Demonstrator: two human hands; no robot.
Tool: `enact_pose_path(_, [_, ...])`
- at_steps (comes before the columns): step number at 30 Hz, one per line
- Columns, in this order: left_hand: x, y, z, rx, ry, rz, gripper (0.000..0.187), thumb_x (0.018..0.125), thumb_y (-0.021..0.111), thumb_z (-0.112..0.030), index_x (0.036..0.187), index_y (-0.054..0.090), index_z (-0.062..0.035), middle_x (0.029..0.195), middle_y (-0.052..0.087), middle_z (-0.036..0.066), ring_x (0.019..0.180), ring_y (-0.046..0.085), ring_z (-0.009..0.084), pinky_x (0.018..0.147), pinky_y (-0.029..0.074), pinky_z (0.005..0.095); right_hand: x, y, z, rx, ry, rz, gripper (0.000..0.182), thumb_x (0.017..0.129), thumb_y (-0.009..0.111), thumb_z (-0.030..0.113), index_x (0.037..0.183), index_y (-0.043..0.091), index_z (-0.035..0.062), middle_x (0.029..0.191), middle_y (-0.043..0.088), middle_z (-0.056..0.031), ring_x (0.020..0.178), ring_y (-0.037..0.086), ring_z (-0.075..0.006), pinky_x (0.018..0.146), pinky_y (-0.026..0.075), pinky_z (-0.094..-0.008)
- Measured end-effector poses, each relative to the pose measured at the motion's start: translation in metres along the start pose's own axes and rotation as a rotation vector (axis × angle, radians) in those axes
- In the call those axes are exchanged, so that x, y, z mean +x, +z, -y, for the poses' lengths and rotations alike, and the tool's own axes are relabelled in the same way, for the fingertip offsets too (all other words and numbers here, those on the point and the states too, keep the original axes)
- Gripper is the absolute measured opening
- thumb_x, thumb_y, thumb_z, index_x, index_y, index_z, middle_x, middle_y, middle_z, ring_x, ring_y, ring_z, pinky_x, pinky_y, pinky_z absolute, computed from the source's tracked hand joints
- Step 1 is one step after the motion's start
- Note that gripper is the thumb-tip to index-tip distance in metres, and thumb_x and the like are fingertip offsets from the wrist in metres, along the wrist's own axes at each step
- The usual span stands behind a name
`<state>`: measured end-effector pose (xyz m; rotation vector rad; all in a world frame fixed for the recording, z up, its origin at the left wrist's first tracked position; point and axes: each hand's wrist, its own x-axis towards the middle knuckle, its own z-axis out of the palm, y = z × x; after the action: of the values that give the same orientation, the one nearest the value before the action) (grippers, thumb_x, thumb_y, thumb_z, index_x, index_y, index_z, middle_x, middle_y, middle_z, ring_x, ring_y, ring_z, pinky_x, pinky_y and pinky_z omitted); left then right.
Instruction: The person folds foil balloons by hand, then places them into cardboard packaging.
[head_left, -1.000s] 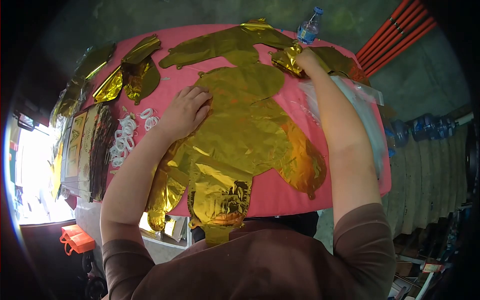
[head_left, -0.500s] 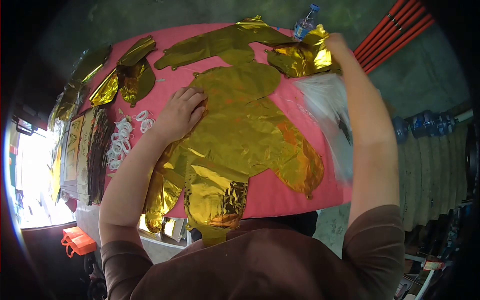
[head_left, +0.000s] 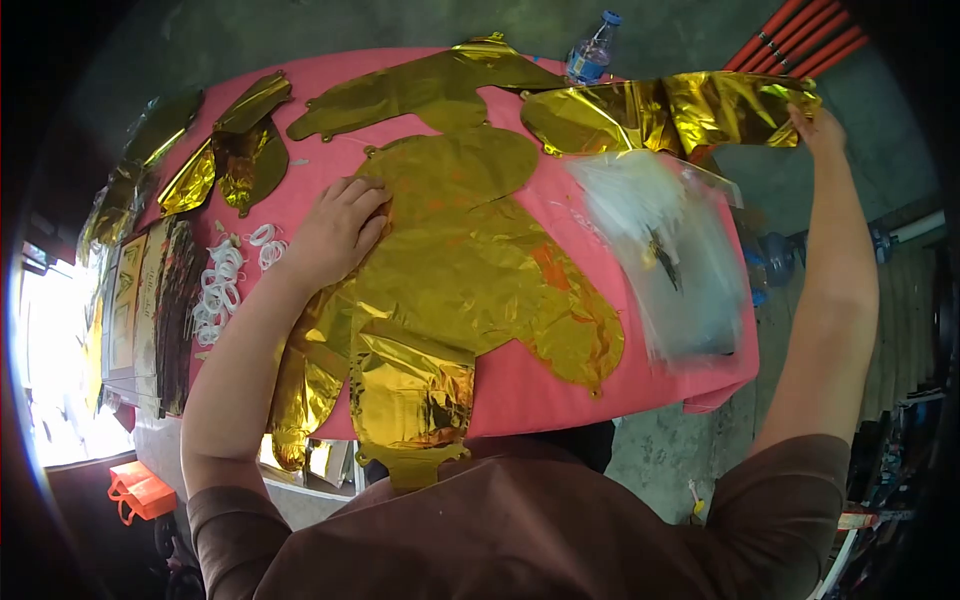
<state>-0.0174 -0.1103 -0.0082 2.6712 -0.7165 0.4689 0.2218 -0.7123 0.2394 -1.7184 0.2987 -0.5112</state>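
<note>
A large flat gold foil balloon (head_left: pixel 450 250) lies across the middle of the table, its near end hanging over the front edge. My left hand (head_left: pixel 345 220) rests on its left side, fingers laid over the foil and slightly bent. At the far right, my right hand (head_left: pixel 820 128) pinches the end of another gold foil balloon (head_left: pixel 735 108), stretched out past the table's right edge. That balloon's left part still lies on the cloth. Behind the large balloon is a further flat gold foil balloon (head_left: pixel 400 95). Folded gold foil (head_left: pixel 250 160) lies at the left.
A pink cloth (head_left: pixel 500 400) covers the table. Clear plastic bags (head_left: pixel 680 270) lie at the right, white coiled ties (head_left: pixel 218 290) and a stack of printed packs (head_left: pixel 150 310) at the left. A plastic bottle (head_left: pixel 592 50) stands at the back; red poles (head_left: pixel 790 40) are beyond.
My right hand has moved outward to the right, unfolding the bunched end of the foil balloon into a straight strip. My left hand has stayed on the large balloon.
</note>
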Motion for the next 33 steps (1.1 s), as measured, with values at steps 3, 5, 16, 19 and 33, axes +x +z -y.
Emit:
enact_pose_path(3, [0.001, 0.000, 0.000, -0.005, 0.016, -0.003, 0.029, 0.084, 0.055, -0.016, 0.110, 0.053, -0.0025, 0.115, 0.053, 0.011, 0.110, 0.046, 0.0294, 0.095, 0.037, 0.0392, -0.007, -0.019, 0.031, 0.245, -0.109, -0.133, 0.029, 0.091, 0.046, 0.005, 0.112, 0.041, -0.0142, 0.097, 0.058, -0.0243, 0.089, 0.064, -0.0353, 0.076, 0.058, -0.0382])
enact_pose_path(5, [0.000, 0.000, 0.000, 0.004, 0.006, 0.001, 0.030, 0.084, 0.055, -0.016, 0.110, 0.053, -0.0030, 0.115, 0.052, 0.011, 0.110, 0.046, 0.0292, 0.095, 0.037, 0.0391, -0.004, -0.022, 0.045, 0.219, -0.272, -0.202, 0.032, 0.089, 0.048, 0.004, 0.114, 0.039, -0.0136, 0.098, 0.058, -0.0245, 0.087, 0.065, -0.0357, 0.076, 0.057, -0.0395])
enact_pose_path(16, [0.000, 0.005, 0.004, 0.011, 0.013, -0.010, 0.028, 0.084, 0.054, -0.017, 0.109, 0.053, -0.0039, 0.112, 0.053, 0.011, 0.108, 0.047, 0.0294, 0.093, 0.038, 0.0392, -0.055, 0.012, 0.156, 0.036, -1.050, -0.249, 0.030, 0.091, 0.042, 0.008, 0.115, 0.045, -0.0097, 0.119, 0.052, -0.0221, 0.095, 0.061, -0.0371, 0.075, 0.053, -0.0411])
enact_pose_path(19, [-0.003, 0.003, 0.004, 0.005, 0.012, -0.025, 0.028, 0.084, 0.055, -0.018, 0.108, 0.053, -0.0041, 0.110, 0.053, 0.011, 0.107, 0.047, 0.0297, 0.092, 0.038, 0.0396, -0.104, 0.048, 0.187, 0.270, -1.137, -0.091, 0.027, 0.092, 0.040, 0.011, 0.113, 0.045, -0.0054, 0.116, 0.052, -0.0204, 0.095, 0.060, -0.0360, 0.073, 0.052, -0.0422])
enact_pose_path(33, [-0.003, 0.011, 0.007, -0.009, 0.013, -0.059, 0.024, 0.084, 0.054, -0.021, 0.102, 0.055, -0.0067, 0.100, 0.053, 0.009, 0.101, 0.049, 0.0293, 0.088, 0.040, 0.0402, -0.238, 0.169, 0.167, 0.587, -0.714, 0.751, 0.049, 0.087, 0.046, 0.009, 0.133, 0.028, 0.0120, 0.122, 0.041, -0.0235, 0.106, 0.053, -0.0434, 0.083, 0.049, -0.0503])
